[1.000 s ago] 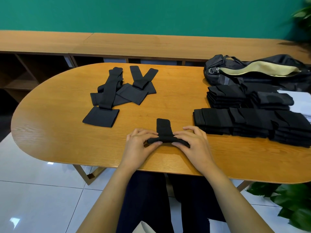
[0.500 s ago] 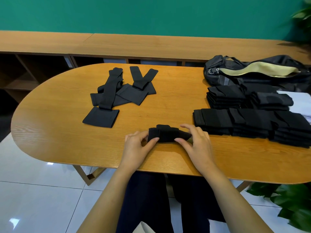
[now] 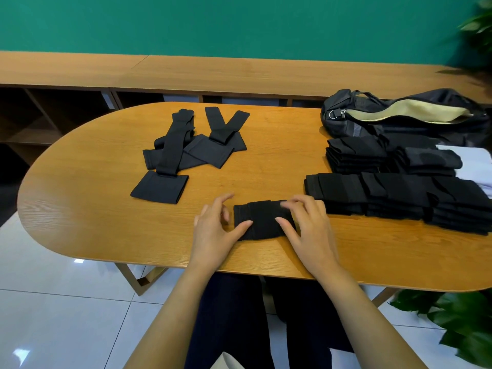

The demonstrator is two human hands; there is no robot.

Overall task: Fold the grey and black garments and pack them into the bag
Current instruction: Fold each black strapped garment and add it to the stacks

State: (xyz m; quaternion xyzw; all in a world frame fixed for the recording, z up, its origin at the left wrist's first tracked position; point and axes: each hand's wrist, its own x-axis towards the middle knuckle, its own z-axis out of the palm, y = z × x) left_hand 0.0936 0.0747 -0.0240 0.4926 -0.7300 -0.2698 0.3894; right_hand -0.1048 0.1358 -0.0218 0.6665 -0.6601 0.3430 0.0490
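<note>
Lying folded on tabletop [image 3: 93, 209], lower centre of frame: black garment [image 3: 262, 219]. Touching its left edge with thumb only: left hand [image 3: 217, 233], fingers straight and spread, released. Resting thumb on its right part: right hand [image 3: 312, 230], fingers arching over far right corner, blurred; gripping or not, cannot tell. Sitting just right of it: folded stacks [image 3: 399, 198]. Lying unzipped at upper right: bag [image 3: 399, 115]. Lying unfolded, overlapping, upper left of centre: loose garments [image 3: 186, 150].
</note>
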